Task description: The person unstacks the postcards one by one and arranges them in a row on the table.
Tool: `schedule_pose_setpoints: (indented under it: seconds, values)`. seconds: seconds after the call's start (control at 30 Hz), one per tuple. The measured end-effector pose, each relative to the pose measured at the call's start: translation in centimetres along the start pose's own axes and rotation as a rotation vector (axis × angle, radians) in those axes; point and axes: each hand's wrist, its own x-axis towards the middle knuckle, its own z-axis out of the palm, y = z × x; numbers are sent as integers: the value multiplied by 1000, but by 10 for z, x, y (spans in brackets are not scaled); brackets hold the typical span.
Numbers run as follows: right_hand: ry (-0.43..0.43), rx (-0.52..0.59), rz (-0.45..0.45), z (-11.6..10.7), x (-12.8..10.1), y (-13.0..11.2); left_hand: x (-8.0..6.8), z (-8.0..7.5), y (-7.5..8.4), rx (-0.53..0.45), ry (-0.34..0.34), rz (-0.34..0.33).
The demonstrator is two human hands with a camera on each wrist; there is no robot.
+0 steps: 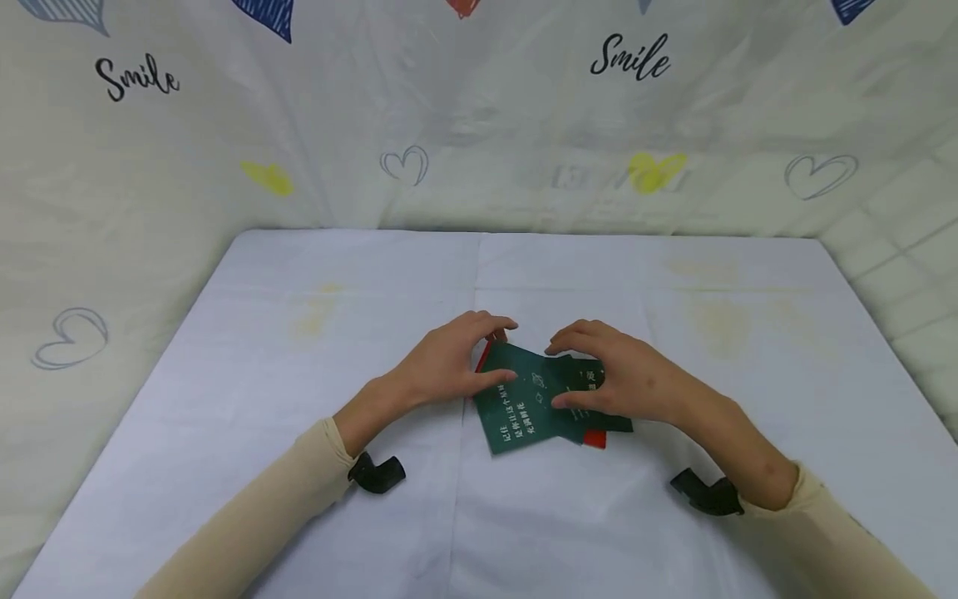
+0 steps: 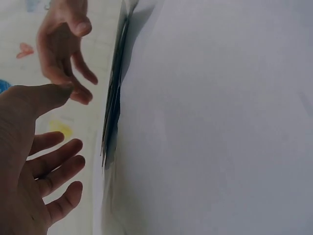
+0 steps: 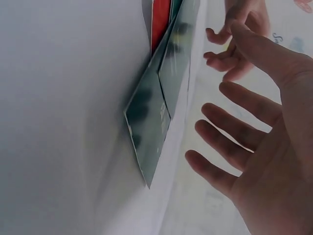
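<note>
Head view: my left hand (image 1: 441, 366) and right hand (image 1: 624, 378) hover spread, holding nothing; I'd square the green cards (image 1: 535, 399) beneath my fingers gently.

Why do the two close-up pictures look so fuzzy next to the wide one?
Head view: evenly lit and sharp, the white print on the green cards shows. Right wrist view: cards seen edge-on, smeared. Left wrist view: left hand soft, too near the lens.

A pale lavender cloth (image 1: 299, 333) covers the table, creased down its middle, with faint yellowish stains beyond the fingers; behind it hangs a white sheet backdrop (image 1: 479, 125) printed with "Smile" lettering (image 1: 630, 58), outlined hearts (image 1: 404, 164) and yellow hearts (image 1: 655, 170); tiled wall (image 1: 909, 241) shows far right; light is soft, even.
</note>
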Motion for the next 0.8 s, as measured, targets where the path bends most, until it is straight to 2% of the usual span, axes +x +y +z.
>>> schedule_pose_setpoints:
  seconds: [0.13, 0.33, 0.6, 0.8]
  values:
    - [-25, -11, 1, 5, -2, -3, -4, 3, 3, 5, -24, 27]
    - [-33, -15, -1, 11, -4, -4, -9, 9, 7, 83, -79, 64]
    - [-54, -21, -36, 17, -4, -7, -18, 10, 10, 123, -117, 51]
    - [-65, -61, -62, 18, -7, -7, -18, 11, 12, 130, -145, 65]
